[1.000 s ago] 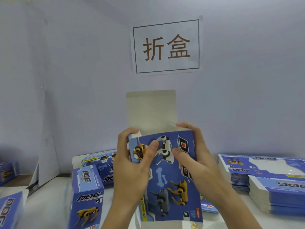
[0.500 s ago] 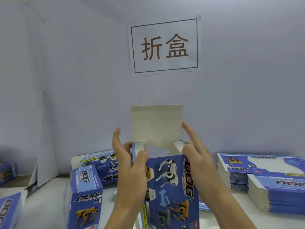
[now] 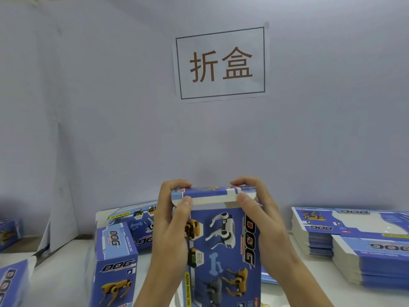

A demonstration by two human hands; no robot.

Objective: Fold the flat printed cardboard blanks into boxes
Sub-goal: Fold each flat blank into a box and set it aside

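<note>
Fingers (image 3: 185, 201) of both hands grip box (image 3: 221, 244) lid.

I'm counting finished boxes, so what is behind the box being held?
Behind the held box, a folded box lies flat at its left and flat sheets peek out at its right. The table directly behind is covered by the box and both hands.

Both forearms rose from the bottom edge and converged at the box's (image 3: 223, 247) upper end. The left hand (image 3: 171, 227) gripped the upper left corner, its thumb (image 3: 184, 203) pressed on the folded-over top flap (image 3: 212, 194) and its fingers curled behind it. The right hand (image 3: 263, 220) mirrored it at the upper right corner, thumb (image 3: 244, 199) on the flap's front edge, fingers wrapped over the top. Both wrists were bent slightly inward.
</note>
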